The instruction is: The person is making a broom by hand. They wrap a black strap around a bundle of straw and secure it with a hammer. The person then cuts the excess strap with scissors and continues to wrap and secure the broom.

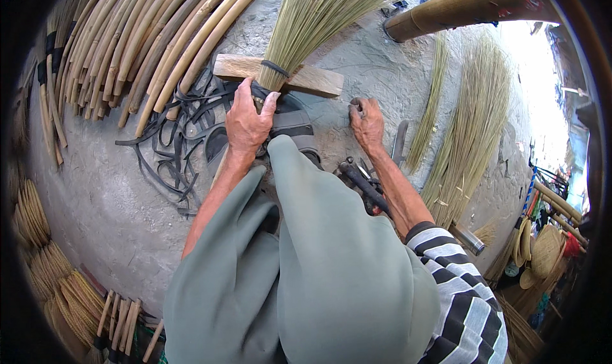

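A bundle of thin green-yellow broom straw, tied with a black band, lies across a wooden block. My left hand is wrapped round the narrow butt end of the bundle, just on the near side of the block. To the right of the block, my right hand rests low over the floor with curled fingers; whatever they may hold is hidden. Beside my right wrist lies a knife with a flat blade. Under my right forearm is a tool with a black handle, partly covered.
Many cane poles fan out at the upper left. Tangled black rubber strips lie left of my left hand. Loose straw spreads at the right, below a thick bamboo post. Braided cords sit at the lower left.
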`<state>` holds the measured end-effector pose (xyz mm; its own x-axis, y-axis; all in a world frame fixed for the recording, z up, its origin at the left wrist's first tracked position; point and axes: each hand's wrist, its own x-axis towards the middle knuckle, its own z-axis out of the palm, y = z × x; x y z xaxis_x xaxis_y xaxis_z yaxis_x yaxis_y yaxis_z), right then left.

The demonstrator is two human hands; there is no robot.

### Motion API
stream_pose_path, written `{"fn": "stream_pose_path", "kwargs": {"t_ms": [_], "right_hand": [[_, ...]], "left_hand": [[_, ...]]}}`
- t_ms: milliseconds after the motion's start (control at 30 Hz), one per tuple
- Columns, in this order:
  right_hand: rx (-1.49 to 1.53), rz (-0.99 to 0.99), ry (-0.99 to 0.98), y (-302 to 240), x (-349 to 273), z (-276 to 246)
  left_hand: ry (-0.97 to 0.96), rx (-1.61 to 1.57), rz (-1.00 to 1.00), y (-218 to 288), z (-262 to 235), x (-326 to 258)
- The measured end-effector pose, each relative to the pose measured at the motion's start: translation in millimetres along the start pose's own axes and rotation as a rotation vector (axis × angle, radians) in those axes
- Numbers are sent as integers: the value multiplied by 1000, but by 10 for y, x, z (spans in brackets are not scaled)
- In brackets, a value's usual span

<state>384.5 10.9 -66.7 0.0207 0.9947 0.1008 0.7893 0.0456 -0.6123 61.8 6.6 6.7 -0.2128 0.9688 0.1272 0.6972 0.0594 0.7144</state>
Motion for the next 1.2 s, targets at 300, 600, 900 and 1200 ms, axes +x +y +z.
{"fn": "stream_pose_path", "kwargs": {"t_ms": [300, 600, 900, 1200], "right_hand": [[-105, -58, -110, 74, 165, 52], [-143, -131, -101, 94, 158, 78], [-471, -544, -40, 619, 68, 370], [-161, -88, -88, 344, 49, 183]], "left_hand": [[16, -18, -23, -3, 5, -24], [43, 60, -5, 65, 7, -37], [67, 78, -18, 16, 29, -38], [7, -49, -67, 65, -99, -54]]}}
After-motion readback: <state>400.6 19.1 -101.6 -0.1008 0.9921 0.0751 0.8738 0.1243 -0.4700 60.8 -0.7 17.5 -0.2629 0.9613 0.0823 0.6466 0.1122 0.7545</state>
